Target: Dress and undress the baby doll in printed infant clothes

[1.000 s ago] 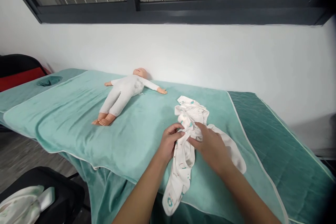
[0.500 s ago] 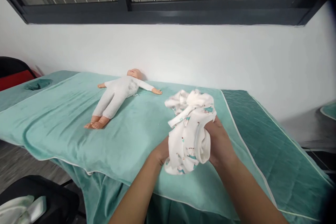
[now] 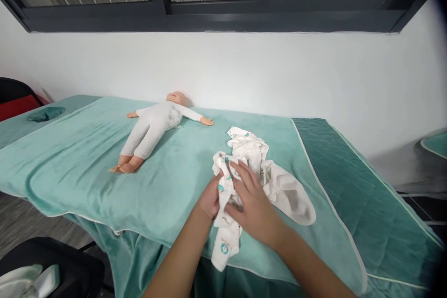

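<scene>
A crumpled white baby garment (image 3: 279, 186) with small teal prints lies on the teal towel (image 3: 104, 172) covering the table. My left hand (image 3: 210, 198) grips its left edge, with cloth draped over the fingers. My right hand (image 3: 252, 205) rests flat on top of the garment, fingers stretched out and spread. A baby doll (image 3: 153, 125) in a white suit lies on its back further left, near the wall, apart from both hands.
A darker green quilted cover (image 3: 366, 195) shows to the right of the towel. The white wall and a dark window frame run behind the table. A black chair (image 3: 52, 270) with white cloth stands at the lower left; a red and black seat (image 3: 14, 98) sits far left.
Half a second ago both hands held the garment bunched up above the towel. It now lies back down on the towel, with my right hand opened flat on it.
</scene>
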Action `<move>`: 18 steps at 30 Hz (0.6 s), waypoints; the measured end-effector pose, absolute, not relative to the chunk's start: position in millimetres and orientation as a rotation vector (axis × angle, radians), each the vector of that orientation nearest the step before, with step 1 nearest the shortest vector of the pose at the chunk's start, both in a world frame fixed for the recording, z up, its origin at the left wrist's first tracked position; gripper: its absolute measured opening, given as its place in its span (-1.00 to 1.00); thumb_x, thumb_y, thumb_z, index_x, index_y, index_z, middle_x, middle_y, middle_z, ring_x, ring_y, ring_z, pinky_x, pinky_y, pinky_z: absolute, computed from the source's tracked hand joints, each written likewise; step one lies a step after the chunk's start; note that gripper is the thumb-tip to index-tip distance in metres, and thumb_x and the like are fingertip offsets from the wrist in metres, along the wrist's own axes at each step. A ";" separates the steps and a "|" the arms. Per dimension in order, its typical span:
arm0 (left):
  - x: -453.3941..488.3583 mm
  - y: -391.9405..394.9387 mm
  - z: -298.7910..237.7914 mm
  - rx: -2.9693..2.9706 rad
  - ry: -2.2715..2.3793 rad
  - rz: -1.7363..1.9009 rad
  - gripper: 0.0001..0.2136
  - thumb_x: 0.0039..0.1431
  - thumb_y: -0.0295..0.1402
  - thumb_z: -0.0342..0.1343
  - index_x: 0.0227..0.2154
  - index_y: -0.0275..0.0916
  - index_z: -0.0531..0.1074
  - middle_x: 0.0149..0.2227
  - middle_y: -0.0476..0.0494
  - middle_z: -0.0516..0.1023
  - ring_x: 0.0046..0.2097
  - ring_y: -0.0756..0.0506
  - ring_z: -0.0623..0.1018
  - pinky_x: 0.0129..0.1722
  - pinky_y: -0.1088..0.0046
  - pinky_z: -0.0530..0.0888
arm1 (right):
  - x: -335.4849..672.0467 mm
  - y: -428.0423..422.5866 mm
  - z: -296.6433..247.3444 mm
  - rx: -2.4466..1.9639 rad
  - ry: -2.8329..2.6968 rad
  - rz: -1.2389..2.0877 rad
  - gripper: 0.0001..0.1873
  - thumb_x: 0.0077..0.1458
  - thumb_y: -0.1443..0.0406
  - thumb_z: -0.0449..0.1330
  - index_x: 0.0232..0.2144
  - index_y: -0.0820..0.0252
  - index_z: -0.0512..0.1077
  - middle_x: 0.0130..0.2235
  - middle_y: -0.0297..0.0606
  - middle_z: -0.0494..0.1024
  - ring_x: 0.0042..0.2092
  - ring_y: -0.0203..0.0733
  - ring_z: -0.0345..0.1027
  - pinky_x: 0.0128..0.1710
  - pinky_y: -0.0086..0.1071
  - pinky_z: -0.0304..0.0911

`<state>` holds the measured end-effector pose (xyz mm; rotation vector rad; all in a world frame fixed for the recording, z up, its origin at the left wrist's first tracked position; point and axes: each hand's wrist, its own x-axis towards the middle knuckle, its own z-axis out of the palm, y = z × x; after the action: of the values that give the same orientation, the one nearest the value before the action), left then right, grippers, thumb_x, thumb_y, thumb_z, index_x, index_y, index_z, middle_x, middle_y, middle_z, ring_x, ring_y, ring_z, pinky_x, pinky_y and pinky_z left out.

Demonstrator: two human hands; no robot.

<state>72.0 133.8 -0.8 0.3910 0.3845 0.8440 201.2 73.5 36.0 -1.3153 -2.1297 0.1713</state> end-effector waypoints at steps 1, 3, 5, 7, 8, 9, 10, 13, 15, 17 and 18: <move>70.8 132.0 1.8 0.366 0.387 0.806 -0.58 0.12 -0.11 0.22 -0.09 -0.35 0.49 -0.22 -0.27 0.65 -0.07 -0.28 0.62 0.00 0.21 0.50 | 195.2 67.7 31.0 -1.321 -2.175 0.171 -0.43 0.05 0.32 0.22 0.13 0.20 0.30 0.37 -0.08 0.08 0.41 0.13 -0.22 0.33 0.13 -0.04; 67.4 128.8 5.9 0.324 0.382 0.725 -0.55 0.18 -0.02 0.13 -0.11 -0.35 0.50 -0.25 -0.27 0.64 -0.09 -0.26 0.63 -0.02 0.23 0.50 | 185.7 60.6 21.1 -1.332 -2.225 0.163 -0.34 -0.02 0.26 0.29 0.14 0.25 0.27 0.37 -0.02 0.10 0.42 0.20 -0.27 0.33 0.21 -0.08; 64.5 127.7 7.7 0.293 0.364 0.689 -0.52 0.21 0.03 0.06 -0.14 -0.34 0.50 -0.27 -0.26 0.63 -0.12 -0.24 0.63 -0.03 0.25 0.51 | 180.3 58.5 12.4 -1.346 -2.218 0.168 -0.29 -0.07 0.27 0.31 0.15 0.25 0.26 0.37 0.00 0.09 0.43 0.21 -0.30 0.32 0.22 -0.07; 63.2 129.1 7.5 0.268 0.355 0.711 -0.56 0.21 0.02 0.07 -0.18 -0.32 0.51 -0.30 -0.23 0.63 -0.15 -0.20 0.64 -0.05 0.29 0.52 | 177.6 58.2 6.6 -1.349 -2.168 0.184 -0.23 -0.07 0.33 0.29 0.21 0.24 0.19 0.39 -0.03 0.03 0.44 0.17 -0.32 0.33 0.17 -0.04; 63.0 130.4 7.1 0.254 0.359 0.745 -0.59 0.21 0.00 0.08 -0.21 -0.31 0.51 -0.31 -0.21 0.62 -0.17 -0.19 0.64 -0.06 0.31 0.52 | 176.9 57.8 5.2 -1.346 -2.132 0.193 -0.19 -0.05 0.37 0.27 0.25 0.22 0.13 0.40 -0.05 0.00 0.44 0.13 -0.33 0.34 0.14 -0.04; 63.0 131.9 6.7 0.242 0.366 0.782 -0.61 0.21 -0.02 0.10 -0.24 -0.31 0.51 -0.33 -0.19 0.62 -0.19 -0.17 0.64 -0.08 0.33 0.52 | 176.6 56.8 4.7 -1.339 -2.093 0.207 -0.16 -0.04 0.40 0.25 0.29 0.20 0.08 0.41 -0.07 -0.03 0.44 0.10 -0.33 0.35 0.11 -0.05; 62.9 133.3 6.4 0.230 0.373 0.820 -0.63 0.20 -0.03 0.11 -0.27 -0.30 0.51 -0.35 -0.17 0.61 -0.21 -0.15 0.64 -0.09 0.35 0.52 | 176.5 55.2 4.9 -1.330 -2.054 0.238 -0.14 -0.02 0.43 0.22 0.31 0.16 0.03 0.42 -0.09 -0.06 0.44 0.06 -0.32 0.36 0.09 -0.05; 61.4 135.9 5.9 0.203 0.400 0.899 -0.65 0.20 -0.04 0.13 -0.34 -0.30 0.50 -0.44 -0.10 0.59 -0.32 -0.11 0.62 -0.14 0.39 0.52 | 177.7 46.9 7.8 -1.320 -1.909 0.491 -0.06 0.02 0.42 0.23 0.36 0.02 -0.09 0.44 -0.16 -0.15 0.44 -0.01 -0.26 0.35 0.00 0.01; 60.0 136.7 5.2 0.195 0.426 0.911 -0.62 0.19 -0.02 0.13 -0.38 -0.30 0.49 -0.52 -0.06 0.55 -0.41 -0.08 0.58 -0.19 0.40 0.51 | 178.2 39.7 8.7 -1.326 -1.730 0.742 -0.02 0.03 0.35 0.28 0.37 -0.06 -0.13 0.44 -0.19 -0.12 0.42 -0.02 -0.17 0.31 -0.06 0.12; 59.6 138.0 4.3 0.205 0.469 0.912 -0.59 0.17 0.01 0.14 -0.41 -0.32 0.49 -0.58 -0.05 0.51 -0.49 -0.06 0.54 -0.25 0.41 0.50 | 176.8 32.3 7.7 -1.308 -1.508 0.944 -0.04 0.06 0.28 0.29 0.36 -0.07 -0.14 0.40 -0.17 0.03 0.37 -0.03 0.01 0.24 -0.11 0.23; 60.2 139.0 4.0 0.214 0.486 0.934 -0.60 0.16 0.01 0.16 -0.40 -0.32 0.49 -0.59 -0.03 0.50 -0.51 -0.05 0.52 -0.28 0.42 0.50 | 175.3 28.7 6.9 -1.286 -1.426 1.023 -0.08 0.08 0.27 0.28 0.36 -0.06 -0.10 0.35 -0.17 0.16 0.32 -0.04 0.13 0.20 -0.13 0.28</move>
<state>60.2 139.0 4.0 0.2139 0.4862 0.9339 175.3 28.7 6.9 -1.2861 -1.4259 1.0226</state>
